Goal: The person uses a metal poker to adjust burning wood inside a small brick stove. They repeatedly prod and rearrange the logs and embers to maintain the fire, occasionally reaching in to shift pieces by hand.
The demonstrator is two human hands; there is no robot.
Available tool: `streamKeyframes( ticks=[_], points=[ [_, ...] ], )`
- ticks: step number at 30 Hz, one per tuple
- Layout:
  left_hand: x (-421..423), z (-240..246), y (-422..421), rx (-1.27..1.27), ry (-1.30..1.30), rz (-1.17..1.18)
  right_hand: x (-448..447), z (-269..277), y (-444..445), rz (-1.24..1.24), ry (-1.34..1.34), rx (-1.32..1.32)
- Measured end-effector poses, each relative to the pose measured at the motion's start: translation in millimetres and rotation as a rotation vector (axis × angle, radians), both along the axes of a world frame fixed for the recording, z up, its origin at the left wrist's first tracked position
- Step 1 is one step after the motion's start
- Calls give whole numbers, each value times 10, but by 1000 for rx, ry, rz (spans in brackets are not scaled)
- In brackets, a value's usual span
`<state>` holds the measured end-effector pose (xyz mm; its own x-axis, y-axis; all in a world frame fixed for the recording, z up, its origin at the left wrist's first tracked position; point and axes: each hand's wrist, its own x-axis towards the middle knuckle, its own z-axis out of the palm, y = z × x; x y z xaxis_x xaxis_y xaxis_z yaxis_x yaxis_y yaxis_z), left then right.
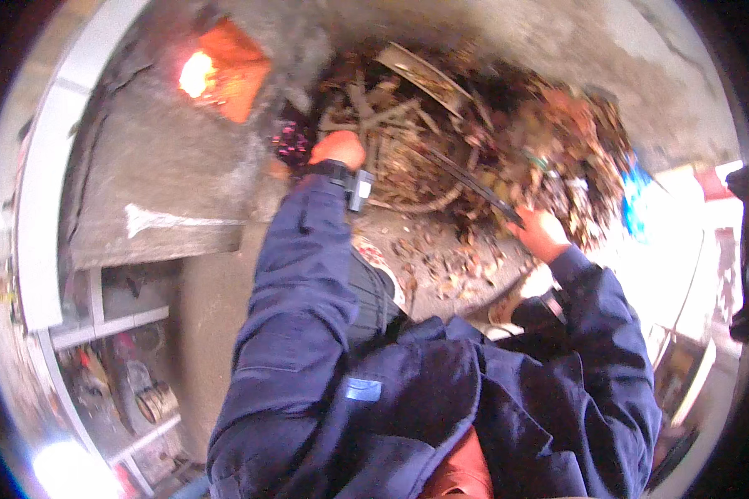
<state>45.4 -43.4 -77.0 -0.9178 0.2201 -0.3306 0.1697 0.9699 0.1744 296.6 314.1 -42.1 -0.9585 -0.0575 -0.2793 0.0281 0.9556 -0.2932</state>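
My right hand [542, 234] grips one end of a long, thin, dark metal tool [471, 184], possibly fire tongs. Its far end reaches into a heap of dry leaves and sticks [406, 150]. At the left edge of this heap is my left hand [340, 150], with fingers curled; whether it holds anything is hidden. Just left of that hand, purplish glowing embers [290, 138] show in a dark recess at the stove's foot. A fire [196, 73] burns bright orange in a square opening of the concrete stove [162, 143].
Leaf bits lie scattered on the concrete floor [443, 262] by my feet. A flat wooden strip [424, 78] rests on the heap. Blue plastic [635, 199] sits at its right. Shelves holding jumbled items [118, 374] stand at lower left, and a soot-stained wall [568, 37] rises behind.
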Motion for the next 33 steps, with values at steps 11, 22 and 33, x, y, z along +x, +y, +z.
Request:
streamKeyframes(
  ticks=[11,22,33],
  points=[
    [24,-99,-332,-1,-160,-18,-2155,1470,-1787,503,450,-210],
    [-161,-222,-275,73,-74,-249,-1750,1397,-1631,302,335,-297],
    [59,379,490,651,-223,27,-79,990,-184,-504,-317,-777]
  ],
)
